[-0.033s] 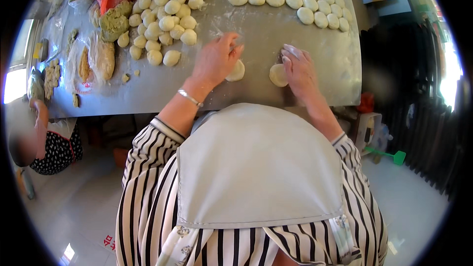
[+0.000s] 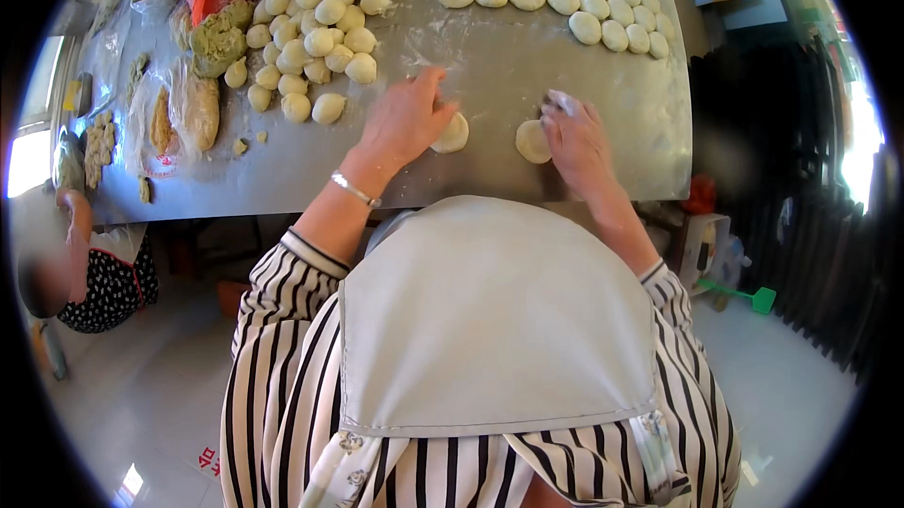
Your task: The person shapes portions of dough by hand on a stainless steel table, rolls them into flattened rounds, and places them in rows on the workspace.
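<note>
Left hand [image 2: 403,124] unclenched; right hand [image 2: 576,143] curled, grip unclear.
Dough balls [image 2: 318,42] crowd eleven o'clock; dough discs [image 2: 533,142] lie flat, pale.

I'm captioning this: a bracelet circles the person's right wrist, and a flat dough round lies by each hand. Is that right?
Wrong side: the head view shows the bracelet on the left wrist. One flat dough round lies by the left hand, another by the right hand.
</note>
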Demonstrator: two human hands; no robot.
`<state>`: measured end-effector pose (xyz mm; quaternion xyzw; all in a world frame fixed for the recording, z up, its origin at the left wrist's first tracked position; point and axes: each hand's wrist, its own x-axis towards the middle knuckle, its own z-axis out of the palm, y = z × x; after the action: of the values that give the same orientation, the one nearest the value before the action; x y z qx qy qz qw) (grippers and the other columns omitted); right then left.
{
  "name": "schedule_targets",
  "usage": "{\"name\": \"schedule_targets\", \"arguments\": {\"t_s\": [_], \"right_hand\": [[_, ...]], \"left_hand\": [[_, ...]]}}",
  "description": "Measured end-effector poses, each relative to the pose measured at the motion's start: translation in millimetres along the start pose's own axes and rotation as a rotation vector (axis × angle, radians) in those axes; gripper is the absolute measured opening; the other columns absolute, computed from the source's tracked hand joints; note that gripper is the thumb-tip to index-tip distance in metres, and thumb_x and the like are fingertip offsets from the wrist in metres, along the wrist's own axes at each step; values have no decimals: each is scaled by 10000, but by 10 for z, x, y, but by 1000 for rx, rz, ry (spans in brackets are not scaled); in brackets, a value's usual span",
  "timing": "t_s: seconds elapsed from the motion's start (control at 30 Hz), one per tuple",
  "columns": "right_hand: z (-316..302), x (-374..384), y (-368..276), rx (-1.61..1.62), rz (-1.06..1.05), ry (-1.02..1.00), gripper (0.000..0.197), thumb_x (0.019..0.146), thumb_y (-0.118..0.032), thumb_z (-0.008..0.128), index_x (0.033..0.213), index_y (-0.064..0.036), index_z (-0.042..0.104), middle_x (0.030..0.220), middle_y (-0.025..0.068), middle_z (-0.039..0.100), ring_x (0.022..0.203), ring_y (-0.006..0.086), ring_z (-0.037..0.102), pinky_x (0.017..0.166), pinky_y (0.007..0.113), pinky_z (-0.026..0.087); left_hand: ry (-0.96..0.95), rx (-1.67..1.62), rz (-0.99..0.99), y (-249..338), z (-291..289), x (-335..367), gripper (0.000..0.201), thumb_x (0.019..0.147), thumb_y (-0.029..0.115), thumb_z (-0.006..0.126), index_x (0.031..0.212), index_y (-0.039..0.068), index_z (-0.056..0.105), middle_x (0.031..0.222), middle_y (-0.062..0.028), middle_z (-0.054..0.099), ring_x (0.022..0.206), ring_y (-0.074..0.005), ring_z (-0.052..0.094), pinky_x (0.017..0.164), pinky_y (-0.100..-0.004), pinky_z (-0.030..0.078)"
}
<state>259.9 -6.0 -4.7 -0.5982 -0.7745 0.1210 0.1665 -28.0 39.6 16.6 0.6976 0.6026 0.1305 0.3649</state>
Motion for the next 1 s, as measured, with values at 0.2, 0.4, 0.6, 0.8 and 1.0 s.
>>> {"name": "schedule_targets", "arguments": {"t_s": [0.2,0.4,0.6,0.8,1.0], "right_hand": [[-293,8,-320,212,355,-300,408,829,-121,795,1194,-62,620,1191,115,665,1142,334,640,921,448,542],[-297,-145,-258,124,34,-61,577,791,-123,854,1301,-103,587,1253,119,636,1197,344,618,965,455,539],[-324,-144,-162,116,83,-170,839,788,-110,850,1541,-217,495,1505,138,520,1375,361,526,1084,447,510],[-291,174,-101,154,-151,-426,830,796,-114,847,1535,-271,503,1548,143,466,1367,361,535,1078,445,523],[-293,494,41,173,-22,-465,669,816,-138,849,1418,-200,564,1451,157,504,1238,389,613,986,449,573]], "left_hand": [[-360,112,-48,5,-127,0,487,782,291,816,1187,78,649,990,-150,737,925,-368,700,804,-459,552],[103,81,350,62,2,-256,543,766,215,899,1217,90,623,1251,-114,626,1105,-365,630,874,-420,540],[125,46,219,-66,162,-362,712,761,215,904,1374,105,560,1305,-141,573,1153,-383,620,939,-436,559],[97,28,119,72,292,-237,730,768,233,895,1391,88,543,1276,-171,561,1127,-405,628,913,-453,567],[144,-42,77,157,343,50,666,798,230,875,1361,69,555,1246,-203,556,1080,-433,624,895,-469,554]]}}
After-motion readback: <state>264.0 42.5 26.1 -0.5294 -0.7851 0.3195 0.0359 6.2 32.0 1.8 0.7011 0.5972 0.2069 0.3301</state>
